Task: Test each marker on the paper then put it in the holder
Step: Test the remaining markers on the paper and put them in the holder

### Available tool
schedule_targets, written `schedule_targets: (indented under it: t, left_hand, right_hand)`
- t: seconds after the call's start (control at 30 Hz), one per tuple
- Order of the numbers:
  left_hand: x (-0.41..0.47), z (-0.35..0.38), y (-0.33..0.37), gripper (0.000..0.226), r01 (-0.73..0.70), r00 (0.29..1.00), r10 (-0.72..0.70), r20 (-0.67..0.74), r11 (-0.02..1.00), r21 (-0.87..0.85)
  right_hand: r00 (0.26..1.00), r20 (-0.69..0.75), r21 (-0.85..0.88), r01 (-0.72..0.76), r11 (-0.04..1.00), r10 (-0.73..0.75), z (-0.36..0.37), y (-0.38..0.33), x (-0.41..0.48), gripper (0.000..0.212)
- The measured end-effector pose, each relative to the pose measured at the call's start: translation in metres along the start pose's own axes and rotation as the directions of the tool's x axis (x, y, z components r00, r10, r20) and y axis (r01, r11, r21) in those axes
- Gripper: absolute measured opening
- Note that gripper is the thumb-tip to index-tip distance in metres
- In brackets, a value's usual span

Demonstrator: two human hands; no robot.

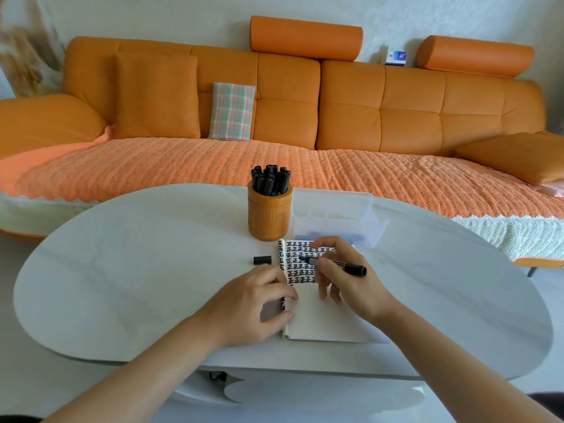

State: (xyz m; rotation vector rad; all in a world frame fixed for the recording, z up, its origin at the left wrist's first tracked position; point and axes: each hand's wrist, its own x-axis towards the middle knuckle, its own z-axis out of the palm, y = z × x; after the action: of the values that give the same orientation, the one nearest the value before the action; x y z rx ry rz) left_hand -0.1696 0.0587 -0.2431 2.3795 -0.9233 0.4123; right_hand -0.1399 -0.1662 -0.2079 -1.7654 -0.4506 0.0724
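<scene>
My right hand [345,279] grips an uncapped black marker [351,266], its tip on the upper part of a white paper pad [323,319] that is covered there with rows of black marks. The marker's black cap [262,260] lies on the table just left of the pad. My left hand [256,303] rests on the pad's left edge, fingers curled over the paper and holding it flat. Behind the pad stands an orange cylindrical holder [269,215] filled with several black markers [271,180].
A clear plastic box [332,215] sits right of the holder, behind the pad. The white oval table [137,270] spreads to both sides. An orange sofa [305,117] with cushions runs along the far side.
</scene>
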Motion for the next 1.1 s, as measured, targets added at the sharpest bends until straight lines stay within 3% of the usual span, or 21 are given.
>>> schedule_targets:
  t: [0.07, 0.17, 0.3, 1.1]
  left_hand:
    - [-0.002, 0.002, -0.002, 0.028, 0.019, 1.000, -0.019, 0.024, 1.000, -0.014]
    - [-0.003, 0.003, -0.003, 0.030, 0.043, 0.998, -0.042, 0.050, 0.999, -0.017]
    - [-0.003, 0.003, -0.004, 0.030, 0.069, 0.995, -0.067, 0.071, 0.997, -0.029]
    - [-0.002, 0.002, -0.004, 0.029, 0.093, 0.991, -0.094, 0.097, 0.996, 0.010]
  right_hand:
    - [1.000, 0.011, 0.018, -0.026, 0.999, 0.026, 0.004, 0.002, 0.001, 0.017]
    - [1.000, 0.003, -0.121, -0.009, 0.993, 0.010, 0.008, 0.010, 0.004, 0.014]
    - [0.996, -0.031, -0.175, -0.091, 0.980, 0.087, 0.013, 0.012, 0.008, 0.014]
    - [0.999, 0.025, -0.301, -0.016, 0.953, 0.025, 0.012, 0.016, 0.005, 0.018]
